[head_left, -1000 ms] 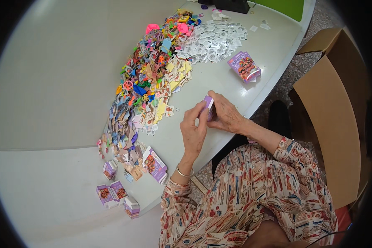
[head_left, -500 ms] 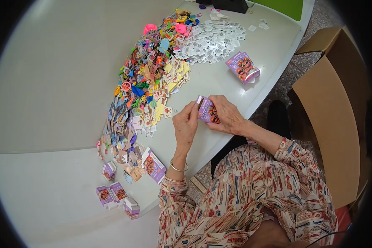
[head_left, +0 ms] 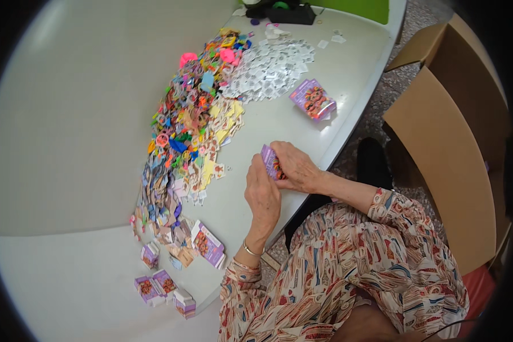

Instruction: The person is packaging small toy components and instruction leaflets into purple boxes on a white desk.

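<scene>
Above the near edge of the table (head_left: 251, 131), both my hands grip a small purple printed box (head_left: 271, 162). My left hand (head_left: 262, 194) closes on its left end and hides much of that side. Wrapped over the box's right side is my right hand (head_left: 300, 167), with the thumb underneath. The picture face of the box shows between them. Farther off to the right lies a larger purple printed package (head_left: 314, 101) of shiny look, apart from my hands.
A long heap of small colourful plastic trinkets (head_left: 196, 108) curves along the left. Beside it are white paper squares (head_left: 271, 68) and yellowish cards (head_left: 227, 122). Several purple boxes (head_left: 208, 245) stand or lie at lower left. An open cardboard carton (head_left: 444, 165) stands right.
My left hand has shifted over the box's left end, where a flap edge showed before, and now covers it. The whole view has swung slightly, moving the table's contents left and down.
</scene>
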### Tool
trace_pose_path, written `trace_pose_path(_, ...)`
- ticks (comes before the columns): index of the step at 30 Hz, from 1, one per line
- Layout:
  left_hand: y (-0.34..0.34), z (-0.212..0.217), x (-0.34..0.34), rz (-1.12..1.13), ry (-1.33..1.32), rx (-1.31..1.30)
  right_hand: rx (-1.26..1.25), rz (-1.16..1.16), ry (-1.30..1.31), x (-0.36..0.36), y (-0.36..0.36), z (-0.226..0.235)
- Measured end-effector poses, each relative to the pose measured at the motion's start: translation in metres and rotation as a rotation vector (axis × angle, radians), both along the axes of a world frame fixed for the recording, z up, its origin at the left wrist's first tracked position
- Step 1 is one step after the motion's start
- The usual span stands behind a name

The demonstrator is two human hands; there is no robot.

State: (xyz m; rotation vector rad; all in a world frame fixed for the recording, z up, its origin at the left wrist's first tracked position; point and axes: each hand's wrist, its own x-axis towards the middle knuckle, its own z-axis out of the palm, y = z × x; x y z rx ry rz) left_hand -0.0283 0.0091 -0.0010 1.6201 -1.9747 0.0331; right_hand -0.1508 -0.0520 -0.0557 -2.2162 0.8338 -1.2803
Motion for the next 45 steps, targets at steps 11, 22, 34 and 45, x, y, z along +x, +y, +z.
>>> trace_pose_path(11,0.015,0.014,0.032,0.088,0.538,0.166,-0.019,-0.383,0.043,-0.041,-0.031,0.057)
trace_pose_path(22,0.014,0.007,0.013,-0.011,0.58,0.378,0.379,-0.352,0.418,-0.101,-0.115,0.065)
trace_pose_path(34,-0.129,0.003,-0.079,-0.25,0.162,0.041,0.4,-0.268,0.472,-0.111,-0.128,0.055)
trace_pose_path(45,-0.167,0.001,-0.055,-0.509,0.084,0.193,0.518,-0.345,-0.051,-0.138,-0.066,0.028)
